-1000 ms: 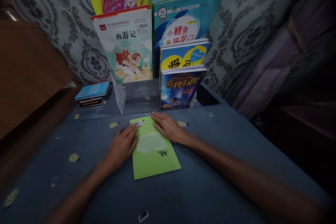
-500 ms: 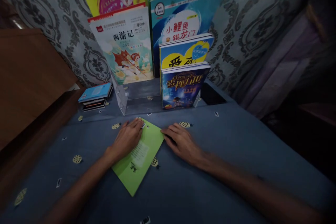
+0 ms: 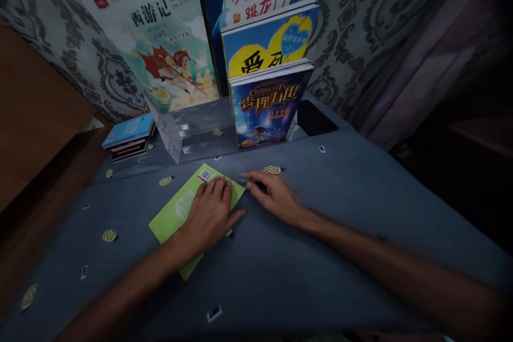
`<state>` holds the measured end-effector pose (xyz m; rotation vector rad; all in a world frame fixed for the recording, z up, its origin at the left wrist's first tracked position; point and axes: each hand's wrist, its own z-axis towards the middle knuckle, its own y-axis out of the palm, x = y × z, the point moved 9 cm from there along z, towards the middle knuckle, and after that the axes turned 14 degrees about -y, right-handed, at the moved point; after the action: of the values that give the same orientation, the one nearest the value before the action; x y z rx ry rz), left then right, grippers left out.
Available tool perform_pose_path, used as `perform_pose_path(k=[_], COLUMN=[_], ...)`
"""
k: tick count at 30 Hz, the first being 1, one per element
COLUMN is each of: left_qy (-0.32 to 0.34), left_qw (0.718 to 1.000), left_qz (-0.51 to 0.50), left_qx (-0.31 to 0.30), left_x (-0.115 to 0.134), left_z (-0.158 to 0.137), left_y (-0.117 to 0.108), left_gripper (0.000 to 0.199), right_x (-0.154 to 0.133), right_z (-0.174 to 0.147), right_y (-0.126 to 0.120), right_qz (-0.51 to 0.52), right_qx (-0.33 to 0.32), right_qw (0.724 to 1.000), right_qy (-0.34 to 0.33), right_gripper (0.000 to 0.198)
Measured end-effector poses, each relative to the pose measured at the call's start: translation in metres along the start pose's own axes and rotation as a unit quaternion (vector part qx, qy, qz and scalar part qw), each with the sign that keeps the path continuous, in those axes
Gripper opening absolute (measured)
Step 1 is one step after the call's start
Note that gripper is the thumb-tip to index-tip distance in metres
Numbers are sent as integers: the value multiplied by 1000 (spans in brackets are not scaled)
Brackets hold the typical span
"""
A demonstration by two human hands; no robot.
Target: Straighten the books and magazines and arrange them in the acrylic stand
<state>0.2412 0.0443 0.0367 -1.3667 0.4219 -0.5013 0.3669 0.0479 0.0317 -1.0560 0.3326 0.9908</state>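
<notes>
My flat left hand [image 3: 213,207] now covers more of the green book [image 3: 168,222], perhaps steadying it; whether my right hand [image 3: 277,196] pinches its corner is unclear.

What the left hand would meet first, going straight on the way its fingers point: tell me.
Past the green book beneath it, the left hand would probably meet the clear stand; depth is unclear.

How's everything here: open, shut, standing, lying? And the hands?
Green book: shut, lying flat, barcode up
Left hand: palm down on it
Right hand: by book's corner, touch unclear
Dark blue book: shut, standing
Blue-yellow book: shut, standing
White-teal book: shut, standing
Blue-topped pile: stacked, flat
Clear stand: upright
Black slab: lying flat
</notes>
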Motion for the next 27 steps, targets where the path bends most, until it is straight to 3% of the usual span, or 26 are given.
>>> perform_pose_path(k=[8, 13, 17, 22, 27], left_qy=[-17, -8, -12, -111, -201], left_qw=[997, 1000, 996, 989, 976], left_qz=[70, 18, -40, -22, 15], left_qx=[-18, -16, -73, -93, -86], left_x=[6, 0, -37, -93, -98], left_z=[4, 1, -4, -21, -31], left_y=[-6, -6, -1, -12, -14], left_gripper=[34, 50, 52, 55, 52], right_x=[4, -1, -7, -27, -50], right_z=[-1, 1, 1, -2, -2], right_y=[-2, -3, -4, 6, 19], right_qz=[43, 23, 8, -35, 3], right_qx=[14, 2, -8, -59, -92], right_qw=[999, 1000, 1000, 996, 989], right_qy=[18, 7, -10, -57, -118], right_gripper=[30, 27, 27, 20, 16])
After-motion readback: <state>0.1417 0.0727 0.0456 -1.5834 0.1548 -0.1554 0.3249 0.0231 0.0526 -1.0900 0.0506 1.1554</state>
